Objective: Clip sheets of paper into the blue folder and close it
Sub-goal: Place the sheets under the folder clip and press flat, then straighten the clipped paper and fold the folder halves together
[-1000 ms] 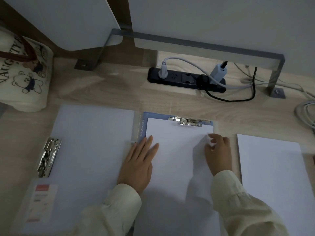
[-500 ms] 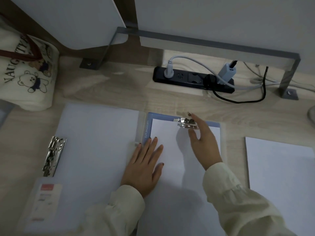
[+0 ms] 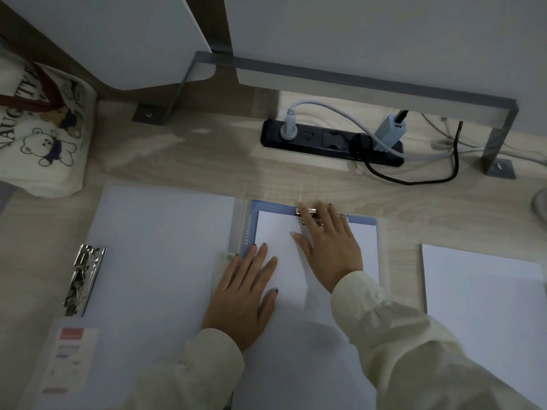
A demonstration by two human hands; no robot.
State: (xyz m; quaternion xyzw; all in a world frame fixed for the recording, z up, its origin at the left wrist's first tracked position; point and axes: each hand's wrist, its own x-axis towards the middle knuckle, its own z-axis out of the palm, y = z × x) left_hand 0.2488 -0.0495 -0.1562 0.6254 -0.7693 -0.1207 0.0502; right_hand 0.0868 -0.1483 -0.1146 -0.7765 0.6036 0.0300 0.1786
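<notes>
The blue folder (image 3: 364, 221) lies open on the desk, and a white sheet (image 3: 278, 229) rests on its right half. My left hand (image 3: 245, 294) lies flat on the sheet's left edge, beside the spine, holding nothing. My right hand (image 3: 328, 247) reaches to the folder's top edge. Its fingers rest on the metal top clip (image 3: 344, 216) and its thumb rests on the paper. The hand hides most of the clip, so I cannot tell whether the clip is raised or down. More loose white paper (image 3: 485, 297) lies to the right of the folder.
The folder's left cover (image 3: 162, 247) carries a second metal clip (image 3: 83, 279) at its left edge and a label (image 3: 69, 359) near the front. A printed tote bag (image 3: 38, 137) sits at the far left. A black power strip (image 3: 325, 140) with cables lies behind the folder.
My right hand moved from the sheet's right edge up to the top clip and now lies spread over it. My left hand stayed flat on the sheet.
</notes>
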